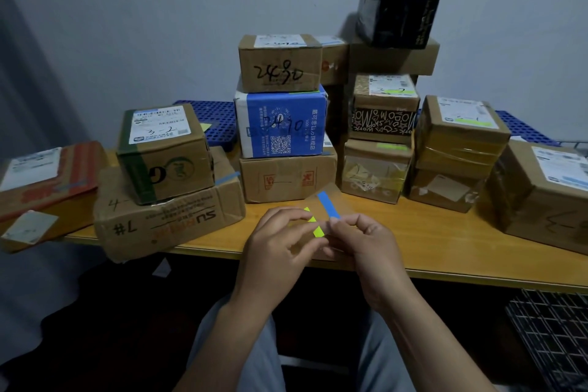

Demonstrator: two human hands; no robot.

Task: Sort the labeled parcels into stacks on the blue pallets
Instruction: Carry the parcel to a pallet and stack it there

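Note:
Over the front edge of the wooden table point(445, 251), my left hand point(280, 242) and my right hand point(362, 239) together pinch a clear sheet point(331, 204) carrying a yellow sticky tab point(316, 226) and a blue tab point(329, 205). Behind them stand stacks of labeled parcels: a brown box marked 2490 point(280, 64) on a blue box point(281, 124) on a brown box point(286, 178). At left, a 3-2 box point(165, 153) sits on a flat 7# box point(165, 216). Blue pallets point(210, 118) lie at the back.
A flat red-striped parcel point(44, 175) lies far left. To the right are a patterned box point(383, 108), taped boxes point(458, 149), a large box point(547, 197) and a black box point(397, 16) on top. A wire rack point(553, 337) sits low right.

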